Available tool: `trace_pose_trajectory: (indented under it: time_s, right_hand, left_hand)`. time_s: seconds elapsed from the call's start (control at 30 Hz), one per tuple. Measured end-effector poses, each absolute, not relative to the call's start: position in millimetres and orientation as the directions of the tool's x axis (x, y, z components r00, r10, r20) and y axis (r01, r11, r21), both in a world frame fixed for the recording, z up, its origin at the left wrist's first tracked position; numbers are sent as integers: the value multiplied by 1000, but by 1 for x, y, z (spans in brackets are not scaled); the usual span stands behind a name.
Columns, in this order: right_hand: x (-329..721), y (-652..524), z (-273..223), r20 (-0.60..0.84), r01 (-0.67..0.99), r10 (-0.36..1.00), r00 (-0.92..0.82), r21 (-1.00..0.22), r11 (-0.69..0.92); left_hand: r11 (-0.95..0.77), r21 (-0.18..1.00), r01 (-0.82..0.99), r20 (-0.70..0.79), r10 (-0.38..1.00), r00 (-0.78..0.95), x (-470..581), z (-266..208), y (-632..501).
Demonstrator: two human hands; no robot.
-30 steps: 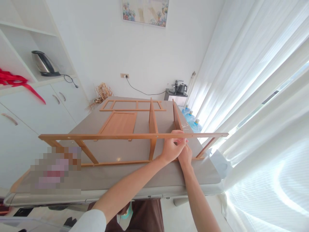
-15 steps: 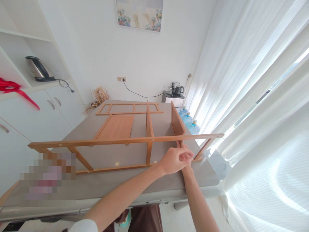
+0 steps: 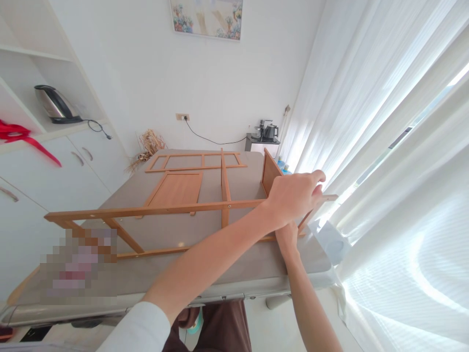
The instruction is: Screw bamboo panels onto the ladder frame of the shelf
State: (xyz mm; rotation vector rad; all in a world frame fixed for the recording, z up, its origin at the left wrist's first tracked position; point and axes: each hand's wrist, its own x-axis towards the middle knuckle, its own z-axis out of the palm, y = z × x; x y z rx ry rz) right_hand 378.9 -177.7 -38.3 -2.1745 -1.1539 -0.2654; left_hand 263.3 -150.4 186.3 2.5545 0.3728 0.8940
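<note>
The long light-brown wooden ladder-like frame (image 3: 154, 211) stands on its edge along the near side of the grey table (image 3: 205, 274), its top rail running nearly level from the far left to the right corner. Two flat wooden boards, a middle board (image 3: 224, 188) and a right-hand board (image 3: 270, 176), stand upright behind it, reaching back across the table top from the rail.

The left hand (image 3: 293, 198) lies over the right end of the top rail, its grip wrapped around the wood close to the right-hand board. The right hand (image 3: 287, 237) sits lower, just under the left one, against the frame's lower rail near its right leg; the left hand covers most of it, so whether its grip is closed cannot be told.

Farther back on the table lie a flat wooden panel (image 3: 176, 188) and a second wooden ladder-like frame (image 3: 196, 161), both flat. A blurred patch covers the table's near left corner. To the left, a steel electric kettle (image 3: 53, 102) stands on a white shelf, with a red ribbon (image 3: 22, 134) beside it. White curtains (image 3: 384, 146) hang along the right.
</note>
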Motion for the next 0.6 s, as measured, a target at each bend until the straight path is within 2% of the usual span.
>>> trace_pose_trajectory:
  time_s: [0.17, 0.33, 0.47, 0.6]
  right_hand:
    - [377, -188, -30, 392, 765, 664, 637, -426, -483]
    - [375, -189, -22, 361, 755, 669, 649, -410, -511]
    - [373, -185, -20, 336, 737, 664, 668, -424, -526]
    - [370, -195, -13, 307, 730, 676, 670, -439, -524]
  left_hand:
    - [-861, 391, 326, 380, 474, 794, 297, 182, -119]
    - [-862, 293, 414, 362, 501, 786, 300, 180, -115]
    - [-842, 357, 404, 290, 512, 809, 300, 177, -111]
    - [-845, 427, 322, 275, 460, 844, 307, 175, -103]
